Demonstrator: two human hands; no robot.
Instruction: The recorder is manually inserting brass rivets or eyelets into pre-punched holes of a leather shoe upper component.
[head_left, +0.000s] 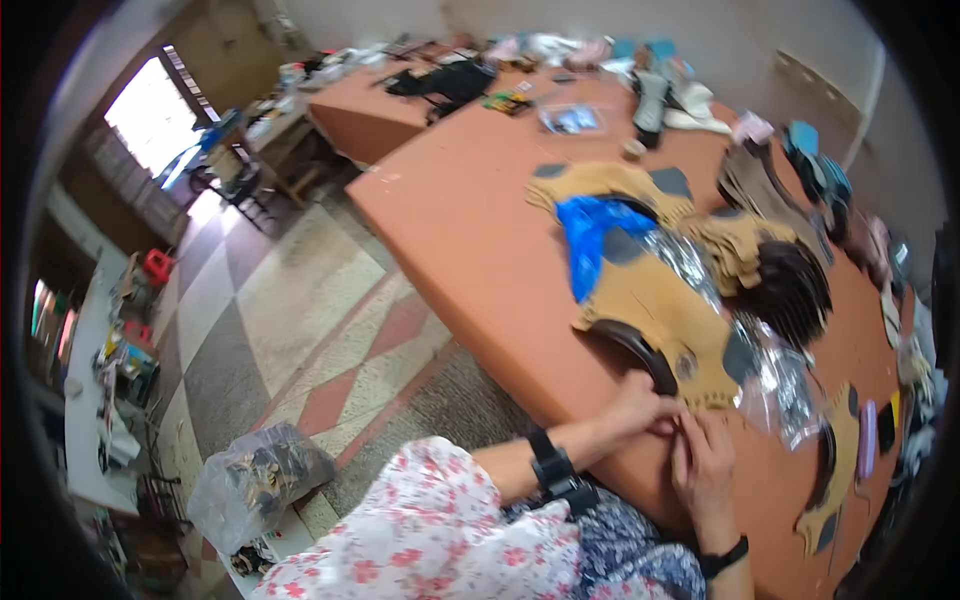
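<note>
Both left hand (640, 408) and right hand (706, 465) bunch fingertips at 6 o'clock edge of tan piece (655, 312), can't tell what's gripped; blue plastic (588, 235) 11 o'clock from hands

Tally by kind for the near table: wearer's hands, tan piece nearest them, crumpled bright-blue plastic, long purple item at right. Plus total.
Left hand and right hand: 2
Tan piece: 1
Blue plastic: 1
Purple item: 1
Total: 5
</note>
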